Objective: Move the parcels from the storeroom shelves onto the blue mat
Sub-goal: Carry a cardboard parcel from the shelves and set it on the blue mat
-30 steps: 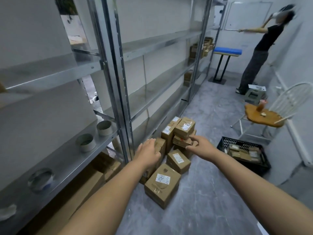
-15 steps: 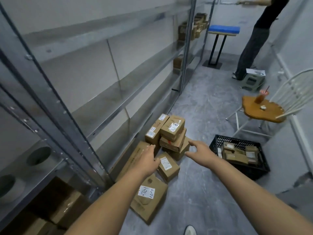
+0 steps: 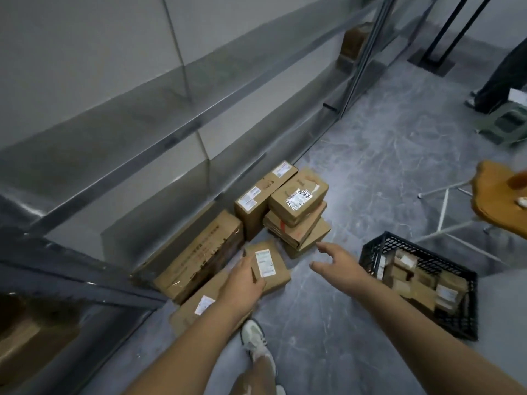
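Several cardboard parcels lie on the grey floor beside the metal shelving (image 3: 182, 129). My left hand (image 3: 245, 283) rests on the left edge of a small labelled parcel (image 3: 271, 266), fingers over its top. My right hand (image 3: 336, 265) hovers open just right of that parcel, below a stack of three parcels (image 3: 298, 212). A tall parcel (image 3: 261, 199) stands behind the stack. A long flat box (image 3: 199, 256) and another labelled parcel (image 3: 199, 307) lie to the left. The blue mat is out of view.
A black plastic crate (image 3: 405, 243) with several small parcels sits on the floor to the right. A wooden chair seat (image 3: 497, 201) is at the right edge. Another person's leg (image 3: 499, 78) and black table legs (image 3: 445, 35) are at the far end. My shoe (image 3: 253, 336) is below.
I have bent lower toward the floor pile. My left hand came down onto the small labelled parcel, and my right hand dropped beside it. The blue mat has left the view.
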`<state>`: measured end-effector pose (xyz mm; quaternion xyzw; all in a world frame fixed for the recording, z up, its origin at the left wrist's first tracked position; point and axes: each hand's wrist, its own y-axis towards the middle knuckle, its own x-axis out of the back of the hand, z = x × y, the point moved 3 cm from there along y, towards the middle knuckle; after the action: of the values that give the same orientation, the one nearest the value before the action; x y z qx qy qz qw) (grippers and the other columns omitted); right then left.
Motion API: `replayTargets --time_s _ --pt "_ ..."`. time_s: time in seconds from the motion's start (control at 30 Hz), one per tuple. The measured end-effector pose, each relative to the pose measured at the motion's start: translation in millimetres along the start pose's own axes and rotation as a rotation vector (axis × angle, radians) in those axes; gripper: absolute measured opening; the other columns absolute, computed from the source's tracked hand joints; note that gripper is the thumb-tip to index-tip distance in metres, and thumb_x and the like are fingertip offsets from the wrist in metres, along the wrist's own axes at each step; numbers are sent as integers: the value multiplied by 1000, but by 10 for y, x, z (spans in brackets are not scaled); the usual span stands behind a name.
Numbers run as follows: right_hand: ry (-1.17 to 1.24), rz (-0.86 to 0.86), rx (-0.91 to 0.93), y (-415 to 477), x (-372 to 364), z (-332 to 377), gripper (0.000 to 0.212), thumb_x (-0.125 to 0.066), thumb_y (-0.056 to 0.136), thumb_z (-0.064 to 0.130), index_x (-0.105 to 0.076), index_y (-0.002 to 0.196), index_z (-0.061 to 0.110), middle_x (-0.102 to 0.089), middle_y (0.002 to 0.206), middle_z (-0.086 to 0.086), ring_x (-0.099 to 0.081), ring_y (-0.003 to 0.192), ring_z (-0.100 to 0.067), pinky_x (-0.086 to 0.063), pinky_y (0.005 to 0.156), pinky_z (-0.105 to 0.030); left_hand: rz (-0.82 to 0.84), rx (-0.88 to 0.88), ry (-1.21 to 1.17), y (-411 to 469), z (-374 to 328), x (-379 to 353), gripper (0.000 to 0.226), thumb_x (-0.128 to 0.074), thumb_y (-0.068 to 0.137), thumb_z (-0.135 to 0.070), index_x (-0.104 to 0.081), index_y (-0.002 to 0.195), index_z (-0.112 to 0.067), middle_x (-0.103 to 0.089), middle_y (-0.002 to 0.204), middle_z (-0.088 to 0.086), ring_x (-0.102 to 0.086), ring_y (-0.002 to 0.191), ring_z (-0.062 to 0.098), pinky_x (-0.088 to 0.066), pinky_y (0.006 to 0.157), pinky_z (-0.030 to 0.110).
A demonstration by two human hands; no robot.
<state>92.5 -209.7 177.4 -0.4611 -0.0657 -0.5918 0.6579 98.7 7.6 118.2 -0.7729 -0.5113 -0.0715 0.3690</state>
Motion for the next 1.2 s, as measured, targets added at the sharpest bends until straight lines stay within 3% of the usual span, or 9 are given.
replayTargets --time_s 0.3,0.53,0.63,0.73,0.83,0.9,1.0,1.1,1.2 --pt "7 157 -117 1896 -782 -762 61 -62 89 37 -40 144 23 -46 143 2 -43 129 -14 -38 100 -30 -70 263 -98 1659 1004 -629 47 -62 90 -15 -48 135 -12 -54 134 11 -51 121 23 -33 87 17" --pt "26 287 -172 3191 -1655 -1711 56 -62 88 31 -45 139 19 -54 131 -1 -51 120 -16 -43 99 -33 -55 455 -165 2612 2007 -1478 54 -60 90 -13 -43 142 -15 -55 135 10 -54 117 22 -32 80 15" --pt "28 403 -197 3533 -2162 -2101 38 -61 89 30 -47 124 33 -52 113 11 -53 99 -1 -41 78 -15 -56 513 -227 2938 2399 -1883 51 -56 90 -4 -46 139 -15 -58 128 8 -53 100 15 -32 72 10" --pt "43 420 -247 3870 -2602 -2518 39 -60 91 31 -46 128 32 -55 112 14 -53 84 10 -38 63 2 -118 587 -302 3256 2817 -2201 53 -58 91 -11 -44 141 -17 -59 131 11 -56 116 26 -41 88 20" --pt "66 399 -324 4120 -2939 -2783 63 -59 93 29 -28 147 19 -40 147 -9 -48 126 -23 -40 96 -23 -178 654 -434 3498 3166 -2468 55 -61 91 -19 -43 143 -16 -58 131 11 -56 118 29 -45 101 36" --pt "45 385 -354 4270 -3072 -2870 67 -60 92 24 -23 148 13 -40 145 -15 -44 129 -31 -40 104 -37 -199 711 -529 3595 3307 -2626 47 -60 91 -19 -49 135 -12 -61 127 9 -59 112 28 -48 95 33" --pt "144 421 -426 4387 -3176 -2885 42 -54 94 16 -41 133 10 -55 125 -11 -57 99 -20 -50 75 -32 -254 738 -712 3594 3385 -2795 29 -60 88 -10 -60 115 -20 -69 114 4 -65 97 21 -52 82 29" --pt "210 418 -493 4342 -3083 -2753 10 -49 94 13 -54 101 17 -56 93 -1 -50 75 -9 -38 57 -24 -331 811 -935 3408 3297 -2749 31 -58 86 -3 -65 111 -19 -72 106 5 -68 95 23 -55 83 33" --pt "195 384 -414 4173 -2761 -2352 33 -51 90 12 -50 123 16 -58 108 -6 -56 91 -19 -44 65 -26 -369 816 -1051 3078 3018 -2458 28 -54 88 -3 -63 107 -21 -69 109 10 -64 91 22 -50 75 29"
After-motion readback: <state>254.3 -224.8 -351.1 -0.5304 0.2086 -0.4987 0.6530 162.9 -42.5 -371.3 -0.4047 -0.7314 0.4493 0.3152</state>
